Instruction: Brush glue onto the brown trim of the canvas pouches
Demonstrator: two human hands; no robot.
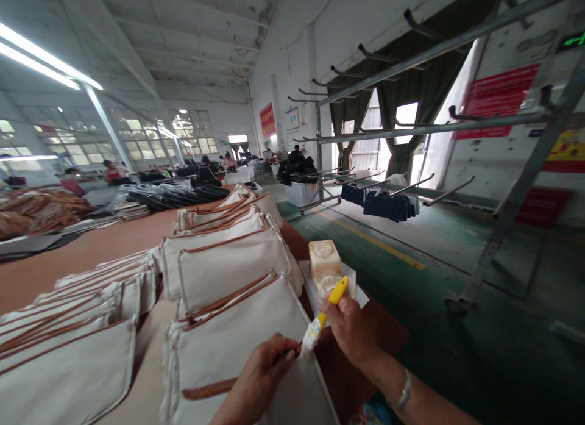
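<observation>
- Head view, right hand: the fingers are closed around the yellow handle of the brush, bristles angled down toward the front bag.
- Head view, left hand: thumb and forefinger appear to pinch the end of the brown trim, just beside the bristles.
- Location: the front bag lies foremost in the middle pile on the bench; the tub stands beyond the right hand, on a white sheet.
- The work appears to be brushing at the trim end; what coats the bristles cannot be told.
- Hold the trim end steady and keep the left fingertips clear of the bristles.
- Use short, light strokes confined to the trim; the pale cloth would probably show any stray smear.
- Load the brush sparingly, since drips could fall on the pile.
- Keep the tub level and its sheet flat.
</observation>
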